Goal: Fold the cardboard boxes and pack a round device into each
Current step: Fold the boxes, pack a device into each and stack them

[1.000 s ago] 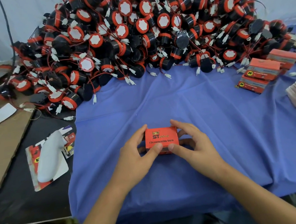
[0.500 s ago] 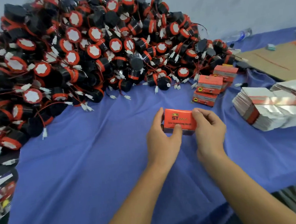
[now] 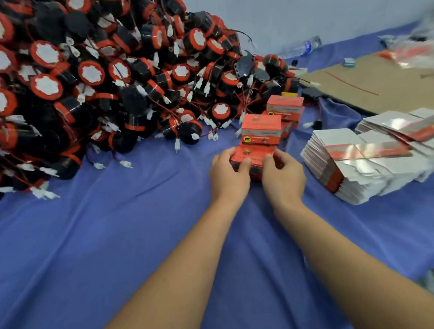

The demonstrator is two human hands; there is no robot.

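Red cardboard box (image 3: 252, 156) on blue cloth (image 3: 112, 240), gripped by my left hand (image 3: 227, 176) and right hand (image 3: 283, 178), thumbs curled over it. Packed boxes (image 3: 261, 127) stand just beyond; round devices (image 3: 83, 84) heaped left, flat cartons (image 3: 364, 162) right.

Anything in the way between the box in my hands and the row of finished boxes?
Nothing visible. The left hand and right hand grip the red box directly in front of the nearest finished box.
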